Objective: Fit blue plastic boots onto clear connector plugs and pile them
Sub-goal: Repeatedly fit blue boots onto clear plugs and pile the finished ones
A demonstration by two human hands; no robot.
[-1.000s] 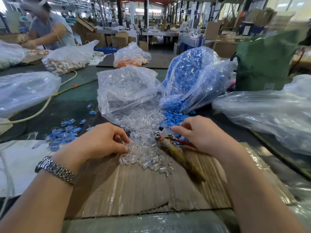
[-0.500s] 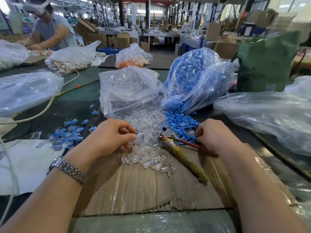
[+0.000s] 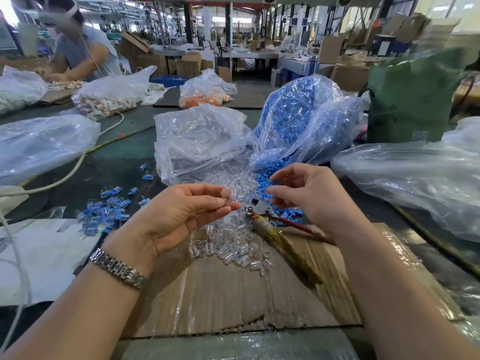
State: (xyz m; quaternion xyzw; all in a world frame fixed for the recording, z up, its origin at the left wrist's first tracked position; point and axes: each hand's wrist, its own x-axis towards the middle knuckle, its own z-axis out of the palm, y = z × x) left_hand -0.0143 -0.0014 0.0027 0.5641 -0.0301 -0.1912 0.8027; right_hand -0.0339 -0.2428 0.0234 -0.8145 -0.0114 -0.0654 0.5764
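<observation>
Blue plastic boots (image 3: pixel 293 120) fill the big clear bag behind your right hand and spill from its mouth onto the table as a loose blue heap (image 3: pixel 270 175). Beside it, the crumpled clear bag (image 3: pixel 200 141) pours small clear connector plugs (image 3: pixel 233 245) across the taped brown cardboard sheet (image 3: pixel 233 294). The finished blue-and-clear pieces (image 3: pixel 109 211) lie piled well to your left on the dark table. A pair of pliers with a frayed, wrapped handle (image 3: pixel 283 240) lies between your wrists.

Your left hand (image 3: pixel 181 214) pinches one clear plug (image 3: pixel 227 197) at the fingertips, raised above the heap. Your right hand (image 3: pixel 309 193) has its fingers curled; whether a boot sits inside them I cannot tell.

Risk from here: that plug is slick and barely gripped, so a skewed push could flick it into the loose plugs below.
</observation>
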